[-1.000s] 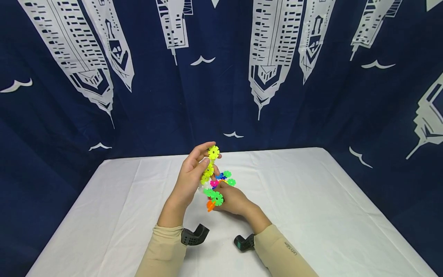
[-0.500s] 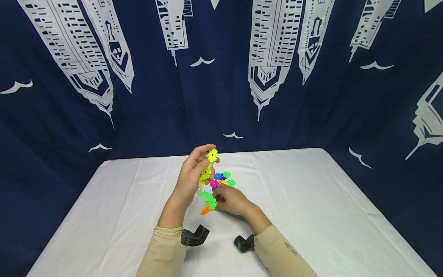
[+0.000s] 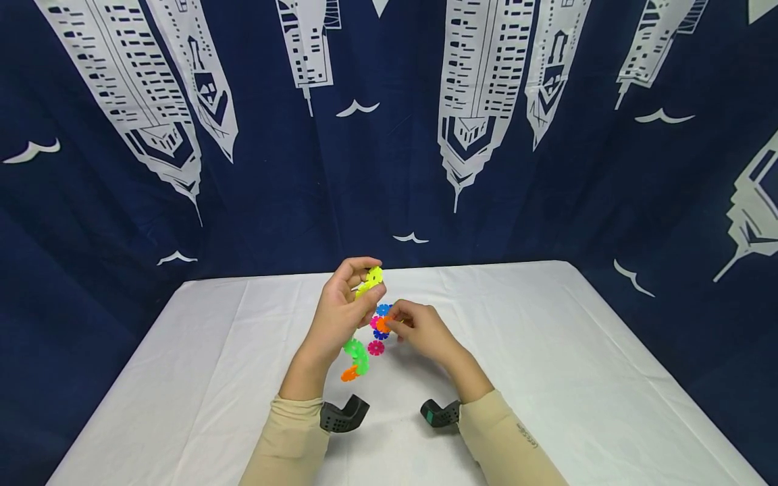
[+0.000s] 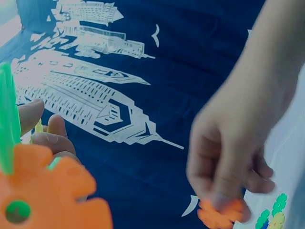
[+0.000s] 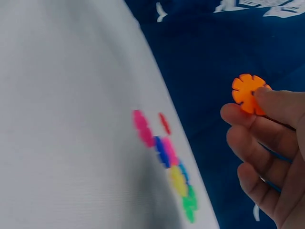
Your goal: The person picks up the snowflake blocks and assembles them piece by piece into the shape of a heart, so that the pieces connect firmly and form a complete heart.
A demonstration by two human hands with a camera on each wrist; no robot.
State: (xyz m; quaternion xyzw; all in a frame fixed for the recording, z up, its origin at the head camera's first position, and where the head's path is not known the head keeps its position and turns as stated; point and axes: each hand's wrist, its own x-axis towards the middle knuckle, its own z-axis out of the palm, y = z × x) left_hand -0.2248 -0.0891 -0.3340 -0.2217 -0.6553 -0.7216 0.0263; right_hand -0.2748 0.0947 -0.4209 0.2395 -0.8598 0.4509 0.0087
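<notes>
My left hand [image 3: 331, 314] holds a chain of interlocking plastic snowflake discs, raised above the table. Yellow discs [image 3: 375, 275] show between its thumb and fingers; green discs [image 3: 360, 359] hang below the palm and end in an orange disc [image 3: 349, 373]. That end disc [image 4: 52, 191] looms large in the left wrist view. Thumb and index finger of my right hand [image 3: 425, 331] pinch a separate orange disc [image 5: 245, 93], held up just right of the left hand. Part of the chain is hidden behind the left palm.
Several loose discs lie on the white-covered table [image 3: 516, 378] under the hands, among them a pink disc [image 3: 376, 347], a blue disc [image 3: 383, 310] and a yellow disc [image 5: 178, 181]. A dark blue curtain [image 3: 377, 169] with a skyline print hangs behind.
My right hand has lifted from among the loose discs with an orange disc pinched in it. The chain's lower end has swung left, and the left thumb has shifted up over the yellow discs.
</notes>
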